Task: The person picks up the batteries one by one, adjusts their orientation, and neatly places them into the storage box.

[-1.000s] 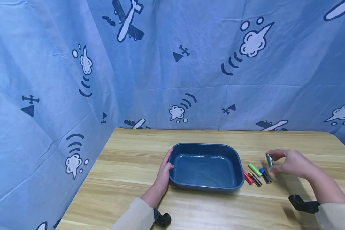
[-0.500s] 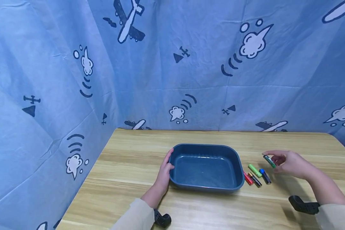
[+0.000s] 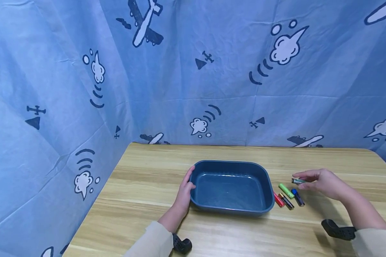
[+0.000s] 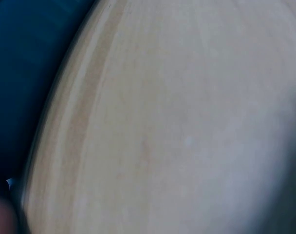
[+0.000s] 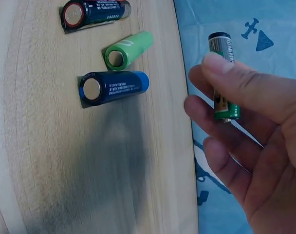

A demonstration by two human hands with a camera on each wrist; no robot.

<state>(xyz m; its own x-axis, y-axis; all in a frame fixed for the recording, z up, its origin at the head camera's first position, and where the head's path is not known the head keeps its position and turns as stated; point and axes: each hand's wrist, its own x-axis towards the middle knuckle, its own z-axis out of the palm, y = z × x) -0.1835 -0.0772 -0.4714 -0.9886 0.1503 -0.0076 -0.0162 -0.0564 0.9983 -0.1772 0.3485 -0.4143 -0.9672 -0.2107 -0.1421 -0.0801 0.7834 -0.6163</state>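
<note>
Between thumb and fingers, my right hand (image 3: pixel 325 182) pinches a green and silver battery (image 5: pixel 227 105), held above the table near its right side. In the right wrist view the battery is nearly upright, its nub end down. Just left of that hand lie several loose batteries: a light green one (image 3: pixel 286 191), a dark blue one (image 3: pixel 298 197), a black and gold one (image 3: pixel 286 201) and a red one (image 3: pixel 278 200). My left hand (image 3: pixel 181 196) grips the left side of a dark blue plastic basin (image 3: pixel 231 210), thumb at the rim. The left wrist view shows mostly table.
The wooden table (image 3: pixel 141 171) carries the basin near its middle, with the red battery close to the basin's right wall. A blue patterned curtain (image 3: pixel 225 78) hangs behind the table and along its left side.
My right hand has turned the green and silver battery from steep to nearly level in the head view, moving slightly left. My left hand and the basin have stayed in place.
</note>
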